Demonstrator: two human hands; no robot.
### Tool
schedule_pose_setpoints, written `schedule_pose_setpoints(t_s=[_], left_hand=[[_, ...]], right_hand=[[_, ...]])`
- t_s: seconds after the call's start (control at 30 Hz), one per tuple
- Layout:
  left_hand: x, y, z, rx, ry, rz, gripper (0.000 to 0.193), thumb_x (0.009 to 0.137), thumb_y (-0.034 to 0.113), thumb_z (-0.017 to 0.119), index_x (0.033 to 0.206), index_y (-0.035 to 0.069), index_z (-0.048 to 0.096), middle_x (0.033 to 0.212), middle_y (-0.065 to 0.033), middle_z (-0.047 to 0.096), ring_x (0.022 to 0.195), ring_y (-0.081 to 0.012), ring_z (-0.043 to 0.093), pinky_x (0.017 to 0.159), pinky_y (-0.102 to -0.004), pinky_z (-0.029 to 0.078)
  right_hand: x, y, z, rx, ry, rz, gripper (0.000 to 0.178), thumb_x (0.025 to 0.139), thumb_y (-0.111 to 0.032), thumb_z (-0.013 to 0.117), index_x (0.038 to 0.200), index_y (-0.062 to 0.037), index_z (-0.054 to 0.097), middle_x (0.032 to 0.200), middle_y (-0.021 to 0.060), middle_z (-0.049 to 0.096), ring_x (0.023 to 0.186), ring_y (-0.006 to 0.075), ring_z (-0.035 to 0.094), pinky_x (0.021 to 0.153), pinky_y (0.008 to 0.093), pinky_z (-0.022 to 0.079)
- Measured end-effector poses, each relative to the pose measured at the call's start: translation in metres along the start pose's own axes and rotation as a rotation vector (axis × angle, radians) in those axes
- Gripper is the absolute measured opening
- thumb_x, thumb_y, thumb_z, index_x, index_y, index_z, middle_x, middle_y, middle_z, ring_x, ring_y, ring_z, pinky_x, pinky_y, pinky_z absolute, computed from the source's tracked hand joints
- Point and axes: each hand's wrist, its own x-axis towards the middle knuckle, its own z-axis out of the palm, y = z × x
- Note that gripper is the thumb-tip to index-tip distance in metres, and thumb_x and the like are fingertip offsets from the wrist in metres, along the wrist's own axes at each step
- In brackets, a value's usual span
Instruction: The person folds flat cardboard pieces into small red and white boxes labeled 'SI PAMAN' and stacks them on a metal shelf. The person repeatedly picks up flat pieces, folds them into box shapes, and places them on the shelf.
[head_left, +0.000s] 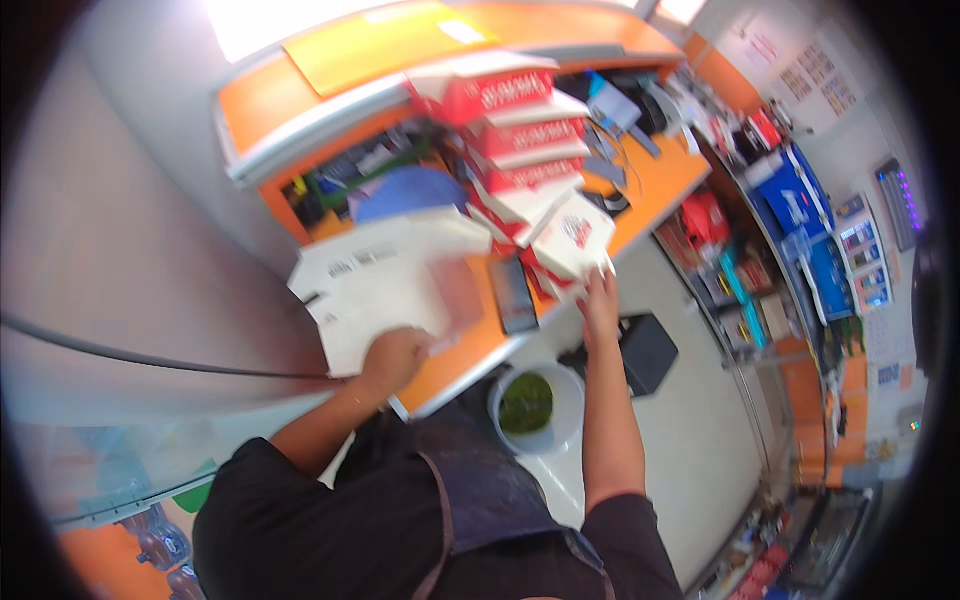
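Observation:
A flat, unfolded white carton lies at the left of the orange table, with a blurred reddish patch along its right side. My left hand is closed at the carton's near edge, its fingertips against it. To the right, a folded white and red carton tilts at the table's edge. My right hand grips its near corner with closed fingers. Behind it rises a stack of red and white cartons. Between my hands lies a dark phone.
The orange table has a shelf along its back. On the floor below stand a white bucket with green contents and a dark box. Shelving full of goods lines the right; a grey curved surface bounds the left.

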Motion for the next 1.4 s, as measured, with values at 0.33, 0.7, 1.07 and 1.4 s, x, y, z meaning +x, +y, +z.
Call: schedule_pose_setpoints(t_s=[0.33,0.7,1.07,1.4], left_hand=[[-0.007,0.047,-0.051,-0.129,0.316,0.000,0.017,0.083,0.017,0.082,0.085,0.002,0.075,0.082,-0.0150,0.071,0.072,-0.0257,0.069,0.065,-0.0366,0.052],[-0.021,0.165,0.016,-0.119,-0.412,0.823,0.021,0.080,0.007,0.082,0.100,0.005,0.078,0.090,-0.0099,0.076,0.078,-0.0291,0.071,0.073,-0.0382,0.057],[0.045,0.252,0.063,-0.131,-1.298,1.290,0.042,0.082,0.001,0.072,0.123,0.005,0.069,0.114,-0.0160,0.073,0.106,-0.0359,0.069,0.091,-0.0401,0.055],[0.008,0.252,0.090,0.096,-1.686,1.001,0.023,0.092,0.007,0.067,0.114,0.007,0.072,0.104,-0.0183,0.073,0.096,-0.0347,0.072,0.082,-0.0391,0.055]], right_hand=[[-0.121,0.036,-0.009,-0.158,0.152,-0.261,0.059,0.102,-0.024,0.063,0.153,-0.0030,0.040,0.141,0.0146,0.052,0.116,0.0198,0.057,0.094,0.0344,0.051],[-0.255,-0.019,-0.018,0.003,-0.023,-0.320,0.062,0.096,-0.017,0.064,0.154,-0.0074,0.044,0.129,0.0118,0.061,0.117,0.0188,0.059,0.100,0.0342,0.048],[-0.383,0.048,-0.182,0.666,0.374,0.308,0.051,0.098,-0.037,0.060,0.134,-0.0014,0.059,0.118,0.0146,0.070,0.099,0.0250,0.074,0.084,0.0436,0.063],[-0.443,0.000,-0.075,-0.440,0.695,-0.195,0.049,0.106,-0.043,0.051,0.129,-0.0010,0.060,0.126,0.0230,0.064,0.127,0.0361,0.056,0.106,0.0432,0.043]])
